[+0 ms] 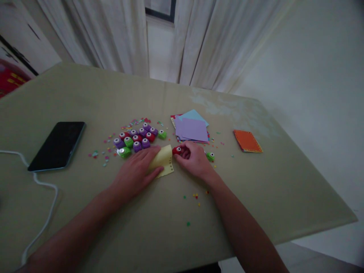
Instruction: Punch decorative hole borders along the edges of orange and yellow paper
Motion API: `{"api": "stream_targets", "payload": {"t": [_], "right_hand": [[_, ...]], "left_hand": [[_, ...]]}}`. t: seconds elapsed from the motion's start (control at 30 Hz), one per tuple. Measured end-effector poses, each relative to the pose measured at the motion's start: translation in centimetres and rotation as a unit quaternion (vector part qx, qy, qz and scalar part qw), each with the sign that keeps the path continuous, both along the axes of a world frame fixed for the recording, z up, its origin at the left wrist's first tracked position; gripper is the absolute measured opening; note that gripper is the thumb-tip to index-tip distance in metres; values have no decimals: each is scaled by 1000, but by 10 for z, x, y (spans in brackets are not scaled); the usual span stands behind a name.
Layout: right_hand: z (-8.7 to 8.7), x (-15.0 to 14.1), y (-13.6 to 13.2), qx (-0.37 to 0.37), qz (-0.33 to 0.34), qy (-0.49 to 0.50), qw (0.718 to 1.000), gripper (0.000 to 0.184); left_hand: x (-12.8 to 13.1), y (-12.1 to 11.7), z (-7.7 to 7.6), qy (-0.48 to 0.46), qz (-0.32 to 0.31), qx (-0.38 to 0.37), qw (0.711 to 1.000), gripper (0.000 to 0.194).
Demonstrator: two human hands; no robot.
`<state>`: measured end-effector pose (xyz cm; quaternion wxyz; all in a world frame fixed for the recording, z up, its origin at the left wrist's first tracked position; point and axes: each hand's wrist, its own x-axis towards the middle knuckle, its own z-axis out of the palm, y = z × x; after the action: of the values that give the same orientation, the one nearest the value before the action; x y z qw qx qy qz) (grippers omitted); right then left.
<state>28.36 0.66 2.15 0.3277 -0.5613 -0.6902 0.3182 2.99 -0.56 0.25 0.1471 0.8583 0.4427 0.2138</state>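
Note:
A sheet of pale yellow paper (pixel 162 161) lies in front of me, slightly curled, with a row of small punched holes along its right edge. My left hand (pixel 139 167) grips it from the left, fingers behind and thumb on the near side. At the paper's right edge, my right hand (pixel 195 159) is closed round a small red craft punch (pixel 176 150) with a white round button. Whether the punch's slot is over the paper I cannot tell. Beside my right wrist sits a green punch (pixel 210 156), partly hidden by the hand.
Several purple, red and green punches (pixel 137 146) stand beyond my left hand, amid scattered paper bits (pixel 107 157). Purple and blue sheets (pixel 195 129) are stacked at the back; orange sheets (pixel 247 141) lie right. A tablet (pixel 58 146) with a white cable (pixel 54 197) is left.

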Motion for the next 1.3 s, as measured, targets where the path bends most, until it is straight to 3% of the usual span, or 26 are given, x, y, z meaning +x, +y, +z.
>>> {"api": "stream_targets", "payload": {"t": [0.23, 1.3], "right_hand": [[-2, 0, 0, -22, 21, 81, 996, 26], [0, 6, 0, -32, 75, 57, 995, 31]], "left_hand": [[1, 0, 3, 3, -5, 4, 1000, 56], [2, -1, 1, -5, -13, 8, 1000, 60]]}}
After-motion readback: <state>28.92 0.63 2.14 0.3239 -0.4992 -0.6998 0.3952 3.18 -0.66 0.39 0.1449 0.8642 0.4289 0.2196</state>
